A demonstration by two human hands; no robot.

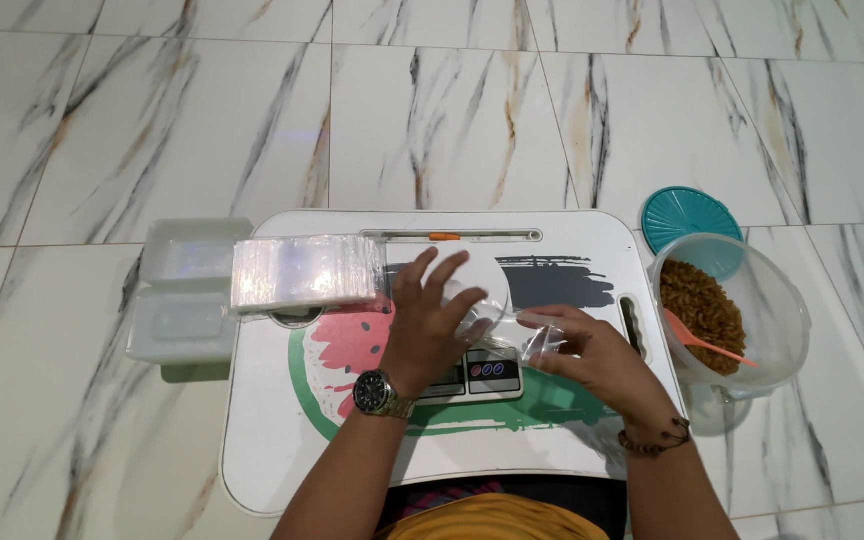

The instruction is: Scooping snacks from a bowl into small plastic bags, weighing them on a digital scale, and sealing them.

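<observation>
a small clear bag (524,338) sits between the two hands, just above the front of the scale (472,372) at the middle of the tray (282,450). its long axis runs roughly left to right, from the white scale plate (482,275) toward the right hand; which end is its mouth cannot be told, as the plastic is crumpled and see-through.

the left hand (430,325) lies over the scale plate with fingers spread and slightly bent, the fingertips (472,322) touching the bag's left end and the plate under it. whether it pinches the plastic cannot be told. a watch (380,393) is on that wrist.

the right hand (592,355) has its fingers curled in, thumb and forefinger closed on the bag's right end. a dark bracelet (657,438) circles that wrist.

a stack of clear bags (304,270) lies at the tray's back left corner, well apart from the hands. two white boxes (187,295) sit on the floor just left of the tray. to the right stands a clear tub (782,300) of brown grains (702,310) with an orange spoon (707,345) in it, and a teal lid (687,213) lies behind it.
</observation>
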